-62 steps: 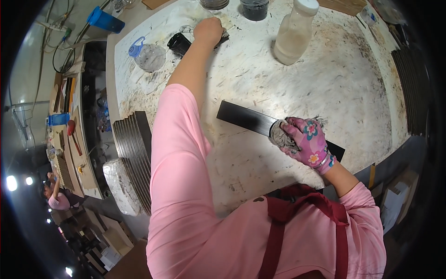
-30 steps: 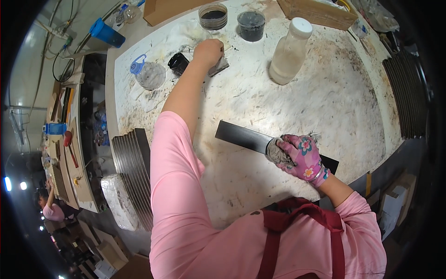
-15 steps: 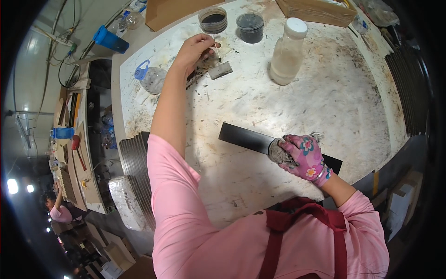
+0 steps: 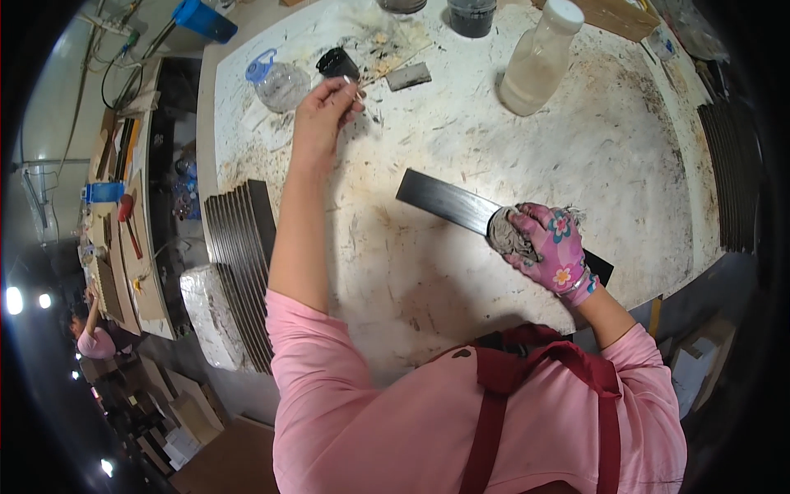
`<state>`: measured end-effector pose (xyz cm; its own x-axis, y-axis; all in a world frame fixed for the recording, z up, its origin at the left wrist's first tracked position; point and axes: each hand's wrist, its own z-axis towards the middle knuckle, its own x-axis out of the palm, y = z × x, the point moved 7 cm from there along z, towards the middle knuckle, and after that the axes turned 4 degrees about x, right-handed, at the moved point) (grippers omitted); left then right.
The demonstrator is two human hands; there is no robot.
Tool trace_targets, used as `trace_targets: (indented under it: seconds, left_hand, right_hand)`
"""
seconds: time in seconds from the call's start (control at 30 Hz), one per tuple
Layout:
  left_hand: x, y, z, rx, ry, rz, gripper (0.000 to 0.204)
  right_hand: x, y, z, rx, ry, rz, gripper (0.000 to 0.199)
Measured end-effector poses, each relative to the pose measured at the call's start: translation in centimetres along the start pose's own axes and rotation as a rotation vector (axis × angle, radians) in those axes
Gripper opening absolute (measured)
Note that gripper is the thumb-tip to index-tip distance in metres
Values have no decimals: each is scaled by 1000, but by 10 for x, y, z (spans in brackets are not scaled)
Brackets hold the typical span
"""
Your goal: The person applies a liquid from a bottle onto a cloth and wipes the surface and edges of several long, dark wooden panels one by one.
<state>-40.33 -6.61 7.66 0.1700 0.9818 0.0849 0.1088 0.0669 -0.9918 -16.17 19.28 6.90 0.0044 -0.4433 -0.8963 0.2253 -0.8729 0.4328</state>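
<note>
My bare left hand (image 4: 322,115) pinches a thin white stick (image 4: 360,97) with a dark tip, held above the table left of centre. Just beyond it stand a small black cup (image 4: 334,62) and a clear bottle (image 4: 282,87) with a blue cap. A grey block (image 4: 409,76) lies to the right of that cup. On the right, my right hand (image 4: 555,251), in a pink flowered glove, grips a grey rag (image 4: 512,236). The rag presses on a flat black strip (image 4: 444,200), which lies slanted on the table; glove and rag cover its middle.
A tall bottle of cloudy liquid (image 4: 535,70) and a tub of dark stuff (image 4: 471,18) stand at the back. Stacked dark strips (image 4: 239,247) sit at the left edge, more (image 4: 728,177) at the right. Far left, another person (image 4: 97,342) is at a bench.
My left hand has drawn back from the grey block toward me, still pinching the stick; the black cup now shows. My view has shifted. My right hand keeps its rag on the strip.
</note>
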Motion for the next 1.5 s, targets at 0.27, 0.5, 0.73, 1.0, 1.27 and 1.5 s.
trace_targets:
  seconds: [0.27, 0.5, 0.73, 1.0, 1.27, 1.5]
  left_hand:
    - [-18, 69, -80, -37, -123, -87, 13]
    - [-14, 80, -96, -37, -131, -118, 10]
    - [-16, 98, -100, -6, -91, -188, 9]
    - [-16, 97, -100, 8, -78, -131, 7]
    - [-16, 99, -101, 29, -85, -183, 7]
    - [-19, 100, -101, 21, -143, -179, 7]
  right_hand:
    - [0, 8, 0, 10, -7, -26, 57]
    - [-1, 10, -1, 12, -6, -43, 60]
    - [-1, 12, 0, -3, -6, -47, 60]
    - [2, 9, -2, 10, 10, -45, 60]
    - [1, 10, -1, 6, 5, -31, 60]
    - [1, 10, -1, 6, 5, -32, 61]
